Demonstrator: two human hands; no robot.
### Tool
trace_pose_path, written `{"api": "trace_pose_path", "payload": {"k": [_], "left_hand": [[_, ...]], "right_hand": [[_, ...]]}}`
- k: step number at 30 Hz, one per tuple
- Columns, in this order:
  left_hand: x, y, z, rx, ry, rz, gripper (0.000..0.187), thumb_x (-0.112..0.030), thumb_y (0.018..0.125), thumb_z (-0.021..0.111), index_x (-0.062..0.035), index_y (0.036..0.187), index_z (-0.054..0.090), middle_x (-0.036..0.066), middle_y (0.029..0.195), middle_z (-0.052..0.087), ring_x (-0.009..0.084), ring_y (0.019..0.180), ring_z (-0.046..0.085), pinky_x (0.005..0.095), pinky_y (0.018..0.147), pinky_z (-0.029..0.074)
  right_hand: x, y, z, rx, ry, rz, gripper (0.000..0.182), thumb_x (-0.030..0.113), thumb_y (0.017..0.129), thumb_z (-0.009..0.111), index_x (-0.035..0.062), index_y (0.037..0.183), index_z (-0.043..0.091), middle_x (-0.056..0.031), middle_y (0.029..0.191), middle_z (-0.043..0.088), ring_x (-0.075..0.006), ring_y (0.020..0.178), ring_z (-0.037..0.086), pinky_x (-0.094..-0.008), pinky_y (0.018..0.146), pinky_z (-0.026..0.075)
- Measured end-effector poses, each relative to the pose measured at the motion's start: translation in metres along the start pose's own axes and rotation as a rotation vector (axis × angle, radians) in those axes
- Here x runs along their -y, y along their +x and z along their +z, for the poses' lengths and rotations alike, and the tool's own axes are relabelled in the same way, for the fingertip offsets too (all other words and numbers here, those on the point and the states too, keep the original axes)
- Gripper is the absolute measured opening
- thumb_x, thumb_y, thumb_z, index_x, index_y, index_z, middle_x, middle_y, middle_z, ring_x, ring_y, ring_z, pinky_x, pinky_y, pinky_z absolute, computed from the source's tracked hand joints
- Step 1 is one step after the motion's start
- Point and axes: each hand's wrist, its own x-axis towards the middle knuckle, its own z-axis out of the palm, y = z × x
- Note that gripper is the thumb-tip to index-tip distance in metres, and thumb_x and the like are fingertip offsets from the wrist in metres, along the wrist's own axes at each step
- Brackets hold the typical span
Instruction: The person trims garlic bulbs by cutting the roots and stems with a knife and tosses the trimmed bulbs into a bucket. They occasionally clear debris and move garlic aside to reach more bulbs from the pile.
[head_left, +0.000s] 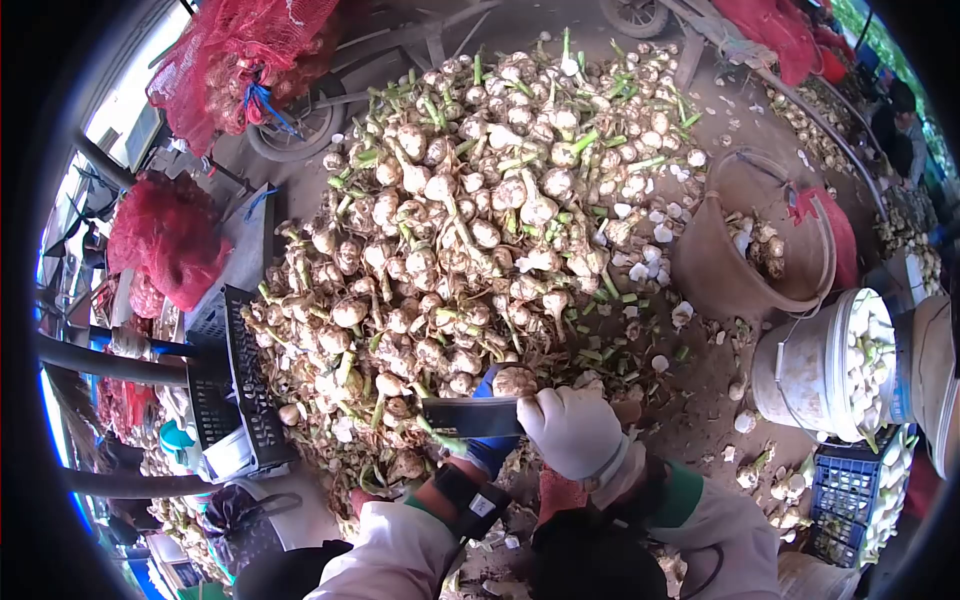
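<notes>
Two grips: left grip [492,453] curled round a garlic bulb [515,381]; right grip [573,430] tight on a knife [465,418].
Cut risk: if the bulb rolls, the knife could nick the left grip.
Garlic heap [420,265]: just ahead; its stalks could bump the knife.
Black crate [262,400]: blocks the left side.
White bucket [800,365]: at right, full.
Brown tub [715,255]: farther, in the way.
</notes>
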Motion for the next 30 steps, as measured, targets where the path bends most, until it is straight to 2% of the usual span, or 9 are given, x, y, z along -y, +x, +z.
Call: {"api": "trace_pose_path", "payload": {"k": [2, 5, 7, 13, 15, 21, 25, 26, 30], "left_hand": [[-0.031, -0.009, 0.015, 0.108, 0.481, 0.141, 0.029, -0.031, 0.101, 0.047, -0.0083, 0.115, 0.056, 0.007, 0.100, 0.064, 0.0177, 0.089, 0.064, 0.0324, 0.086, 0.052], [-0.045, -0.024, 0.037, 0.157, -0.277, 0.127, 0.025, -0.015, 0.094, 0.063, -0.0037, 0.115, 0.054, 0.004, 0.095, 0.065, 0.0135, 0.085, 0.063, 0.0269, 0.078, 0.053], [-0.051, -0.030, 0.044, -0.156, 0.645, 0.217, 0.039, -0.009, 0.084, 0.074, -0.0044, 0.115, 0.053, 0.005, 0.095, 0.064, 0.0139, 0.085, 0.063, 0.0264, 0.079, 0.052], [-0.044, -0.053, 0.090, 0.055, 0.113, 0.211, 0.052, -0.007, 0.090, 0.066, -0.0131, 0.134, 0.040, 0.001, 0.114, 0.054, 0.0084, 0.095, 0.054, 0.0245, 0.085, 0.048], [-0.058, -0.055, 0.085, 0.021, 0.528, 0.502, 0.048, 0.000, 0.085, 0.069, -0.0122, 0.123, 0.043, 0.004, 0.112, 0.056, 0.0114, 0.098, 0.056, 0.0260, 0.087, 0.048], [-0.091, -0.059, 0.096, -0.121, -0.076, 0.206, 0.028, 0.003, 0.091, 0.058, -0.0094, 0.114, 0.046, 0.004, 0.102, 0.059, 0.0084, 0.085, 0.057, 0.0248, 0.075, 0.050], [-0.085, -0.056, 0.088, 0.044, 0.363, 0.134, 0.023, -0.004, 0.094, 0.058, -0.0095, 0.114, 0.049, 0.004, 0.106, 0.057, 0.0106, 0.094, 0.056, 0.0254, 0.083, 0.050], [-0.055, -0.061, 0.080, 0.072, -0.145, -0.075, 0.028, -0.011, 0.092, 0.063, -0.0093, 0.117, 0.049, 0.006, 0.114, 0.057, 0.0118, 0.097, 0.055, 0.0270, 0.086, 0.049], [-0.053, -0.070, 0.063, 0.298, 1.411, 0.266, 0.065, -0.026, 0.077, 0.081, -0.0035, 0.130, 0.050, 0.012, 0.108, 0.064, 0.0306, 0.102, 0.060, 0.0402, 0.093, 0.047]], "right_hand": [[-0.007, -0.001, 0.002, 0.061, 0.035, -0.045, 0.018, 0.019, 0.079, 0.060, 0.0099, 0.094, 0.057, -0.0048, 0.073, 0.052, -0.0206, 0.063, 0.058, -0.0365, 0.051, 0.046], [-0.052, -0.016, 0.039, 0.196, 0.209, 0.283, 0.009, 0.012, 0.080, 0.058, 0.0067, 0.087, 0.057, -0.0130, 0.073, 0.056, -0.0338, 0.063, 0.059, -0.0441, 0.056, 0.048], [-0.083, -0.051, 0.068, 0.037, 0.270, 0.804, 0.009, 0.015, 0.087, 0.058, 0.0060, 0.089, 0.059, -0.0162, 0.074, 0.059, -0.0367, 0.071, 0.061, -0.0446, 0.062, 0.050], [-0.028, -0.092, 0.120, 0.124, 1.181, 0.688, 0.026, 0.020, 0.090, 0.061, 0.0016, 0.109, 0.060, -0.0090, 0.090, 0.068, -0.0199, 0.071, 0.064, -0.0334, 0.065, 0.051], [-0.030, -0.058, 0.067, 0.142, 1.632, 1.283, 0.029, 0.018, 0.090, 0.062, 0.0025, 0.114, 0.061, -0.0032, 0.088, 0.066, -0.0143, 0.077, 0.062, -0.0306, 0.069, 0.051], [-0.025, -0.008, -0.025, -0.300, 0.582, 0.509, 0.017, 0.016, 0.090, 0.058, 0.0057, 0.103, 0.059, -0.0198, 0.088, 0.060, -0.0391, 0.083, 0.060, -0.0432, 0.071, 0.048], [-0.040, -0.083, 0.044, 0.299, 0.666, 0.769, 0.023, 0.017, 0.088, 0.060, 0.0053, 0.108, 0.061, -0.0223, 0.091, 0.063, -0.0384, 0.084, 0.063, -0.0418, 0.071, 0.051], [-0.048, -0.100, 0.052, 0.276, 0.715, 0.887, 0.025, 0.015, 0.088, 0.060, 0.0046, 0.110, 0.060, -0.0214, 0.090, 0.065, -0.0354, 0.083, 0.065, -0.0396, 0.071, 0.051], [-0.080, -0.111, 0.050, -0.129, 0.803, 1.127, 0.025, 0.011, 0.089, 0.058, 0.0014, 0.112, 0.061, -0.0147, 0.086, 0.068, -0.0204, 0.076, 0.065, -0.0328, 0.072, 0.050]]}}
